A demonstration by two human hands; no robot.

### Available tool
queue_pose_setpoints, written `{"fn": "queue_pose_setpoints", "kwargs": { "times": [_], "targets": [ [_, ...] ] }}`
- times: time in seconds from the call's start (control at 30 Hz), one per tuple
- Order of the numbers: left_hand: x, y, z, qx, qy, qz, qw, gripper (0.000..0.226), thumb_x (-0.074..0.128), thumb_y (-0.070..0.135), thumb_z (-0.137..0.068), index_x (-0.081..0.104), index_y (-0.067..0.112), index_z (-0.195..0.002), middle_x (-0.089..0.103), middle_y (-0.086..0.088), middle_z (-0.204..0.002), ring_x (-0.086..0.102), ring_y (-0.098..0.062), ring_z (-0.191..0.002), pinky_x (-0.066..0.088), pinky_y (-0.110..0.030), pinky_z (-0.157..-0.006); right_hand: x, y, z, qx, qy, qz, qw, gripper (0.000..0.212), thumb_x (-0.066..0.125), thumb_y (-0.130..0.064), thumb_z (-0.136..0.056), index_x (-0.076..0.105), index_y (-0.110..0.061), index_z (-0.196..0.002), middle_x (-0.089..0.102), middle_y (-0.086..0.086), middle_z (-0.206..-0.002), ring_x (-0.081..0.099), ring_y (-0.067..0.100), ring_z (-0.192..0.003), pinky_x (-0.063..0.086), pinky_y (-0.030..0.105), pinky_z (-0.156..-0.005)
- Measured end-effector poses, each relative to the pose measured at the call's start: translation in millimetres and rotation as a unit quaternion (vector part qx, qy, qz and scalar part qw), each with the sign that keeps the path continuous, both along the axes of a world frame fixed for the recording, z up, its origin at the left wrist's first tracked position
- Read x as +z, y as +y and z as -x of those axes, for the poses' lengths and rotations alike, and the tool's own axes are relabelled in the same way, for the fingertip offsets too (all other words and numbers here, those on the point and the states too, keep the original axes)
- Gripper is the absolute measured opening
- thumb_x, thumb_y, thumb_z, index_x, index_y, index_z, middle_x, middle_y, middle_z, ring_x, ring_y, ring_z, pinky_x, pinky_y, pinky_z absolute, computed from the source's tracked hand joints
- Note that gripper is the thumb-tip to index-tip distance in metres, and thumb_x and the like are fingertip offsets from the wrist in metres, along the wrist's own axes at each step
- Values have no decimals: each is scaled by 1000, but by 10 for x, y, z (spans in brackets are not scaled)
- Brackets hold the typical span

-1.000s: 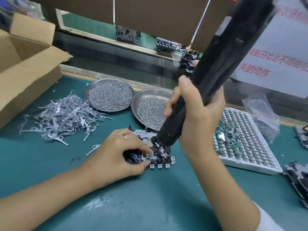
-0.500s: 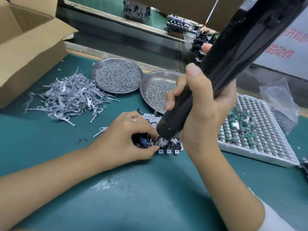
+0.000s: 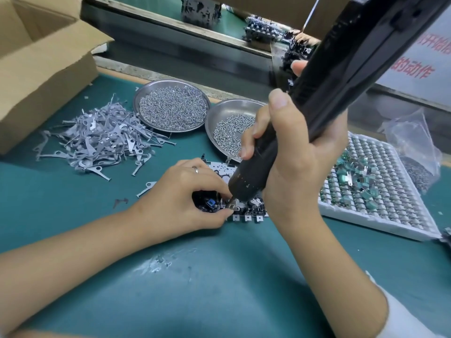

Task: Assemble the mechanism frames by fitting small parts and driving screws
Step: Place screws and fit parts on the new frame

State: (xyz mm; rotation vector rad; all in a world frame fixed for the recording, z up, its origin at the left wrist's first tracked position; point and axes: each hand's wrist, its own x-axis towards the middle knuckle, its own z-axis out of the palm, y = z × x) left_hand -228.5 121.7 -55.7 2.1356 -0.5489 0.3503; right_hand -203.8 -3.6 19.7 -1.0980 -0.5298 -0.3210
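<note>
One mechanism frame lies flat on the green mat, and everything else is placed from it. Two round metal dishes sit beyond it: the left dish is heaped with small screws, and the right dish, just behind the frame, holds a thinner scatter of screws. One loose pile of grey stamped metal levers spreads to the frame's far left, with a single stray lever lying between the pile and the frame. One white compartment tray stands to the frame's right, carrying a cluster of small green parts. The left hand, a ring on one finger, rests on the frame's left end with fingers curled down, thumb and forefinger pinching at a spot on the frame just beside the driver tip. The right hand is wrapped fully round one black electric screwdriver, which leans up and to the right; its tip meets the frame between the two hands. The driver body and right hand hide much of the frame's right part and part of the right dish. An open cardboard box stands far left beyond the lever pile, and a clear plastic bag lies past the tray.
</note>
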Motion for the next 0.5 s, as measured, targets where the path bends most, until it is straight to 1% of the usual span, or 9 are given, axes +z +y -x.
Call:
{"fn": "queue_pose_setpoints", "kwargs": {
  "times": [0.13, 0.23, 0.3, 0.33, 0.4, 0.47, 0.5],
  "targets": [
    [1, 2, -4, -3, 4, 1, 1000, 14, 79, 25, -67, 73, 21, -78, 59, 26, -76, 53, -8, -79, 44, -38, -86, -2, 1, -7, 2, -10, 7, 1000, 17, 50, 2, -85, 41, -9, -94, 43, 4, -49, 37, 23, -34, 35, 26, -40],
    [1, 3, -4, -3, 1, -1, 1000, 13, 79, 25, -66, 73, 21, -77, 57, 28, -74, 53, -8, -78, 44, -37, -85, -13, 0, -8, -1, -7, 9, 1000, 17, 51, 1, -85, 41, -10, -92, 44, 3, -50, 38, 20, -35, 36, 24, -41],
    [10, -2, -1, -5, 1, 1, 1000, 14, 79, 25, -66, 70, 28, -77, 57, 29, -74, 53, -9, -78, 44, -37, -85, -16, -4, -3, 0, -2, 10, 1000, 17, 52, 0, -85, 41, -11, -91, 44, 3, -50, 39, 20, -35, 36, 24, -42],
    [18, -7, 3, -4, 0, 2, 1000, 18, 79, 25, -66, 67, 33, -78, 58, 28, -74, 54, -9, -79, 45, -37, -85, -10, -17, -3, 0, -1, 10, 1000, 18, 53, 0, -84, 42, -11, -92, 45, 3, -50, 40, 20, -35, 37, 24, -42],
    [23, -7, 10, -1, 2, 7, 1000, 23, 79, 25, -66, 66, 36, -81, 61, 26, -76, 57, -12, -80, 46, -36, -85, 17, -69, -16, -10, -5, 4, 1000, 22, 60, -3, -82, 44, -12, -94, 46, 3, -50, 42, 19, -34, 38, 24, -43],
    [15, -5, 15, 7, 10, 10, 1000, 19, 78, 25, -65, 73, 30, -83, 65, 23, -79, 58, -13, -82, 46, -35, -86, 51, -127, -42, -22, -19, -4, 1000, 21, 60, -10, -80, 45, -12, -94, 47, 1, -51, 44, 17, -34, 38, 23, -43],
    [15, -7, 18, 12, 14, 10, 1000, 19, 78, 26, -65, 76, 27, -84, 66, 22, -79, 58, -13, -82, 46, -36, -87, 55, -144, -58, -30, -21, -6, 999, 21, 60, -10, -80, 45, -11, -94, 46, 0, -51, 44, 17, -34, 38, 22, -43]
  ]
}}
